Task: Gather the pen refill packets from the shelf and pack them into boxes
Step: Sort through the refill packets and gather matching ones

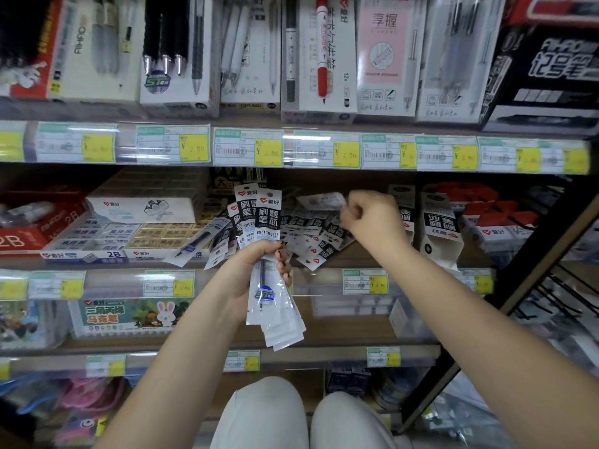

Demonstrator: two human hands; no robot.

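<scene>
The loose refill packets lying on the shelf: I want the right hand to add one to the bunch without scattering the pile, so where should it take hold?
Probably by the black header end of a top packet in the loose refill packets, which lie flat and overlapping. Coming from above and in front, the right hand could pinch that stiffer card edge and lift it clear, then pass it to the bunch of packets in the left hand.

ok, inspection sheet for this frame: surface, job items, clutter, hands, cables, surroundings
Surface: middle shelf, loose packets fanned across it.
Job items: bunch of refill packets upright in the left hand; open white boxes at right.
Clutter: eraser boxes at left.
Hands: left grips the bunch; right hand pinches one packet above the pile.
Cables: nothing seen.
Surroundings: pen packs above, price tags, marker box below.
</scene>
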